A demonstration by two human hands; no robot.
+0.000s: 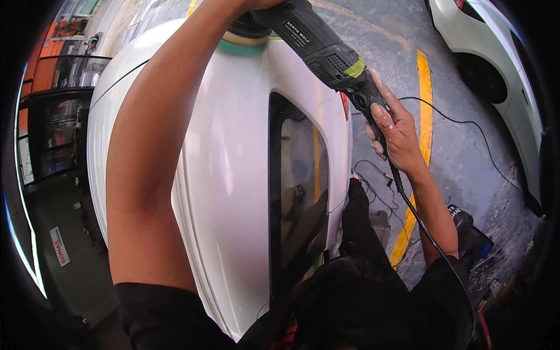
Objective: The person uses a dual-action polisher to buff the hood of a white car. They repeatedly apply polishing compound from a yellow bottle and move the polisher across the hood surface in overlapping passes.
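Note:
A black corded car polisher [315, 44] slants across the top of the view. Its round pad [242, 48], with a pale layer and a green face, lies against the white car body [227, 169]. My left hand [262, 2] is on the polisher's head at the upper edge, with most of its fingers cut off by the frame. Whitish residue covers the fingers of my right hand [395, 125], which are wrapped around the rear handle. From that handle the power cord [431, 236] runs down over my right arm. A strip of yellow-green tape sticks to the tool's body.
The car's dark side window [303, 175] is close to my body. A second white car [496, 44] stands at the right. Black cable [475, 123] trails over the grey floor, across a yellow line [424, 87]. A dark container [472, 236] sits beyond my right arm.

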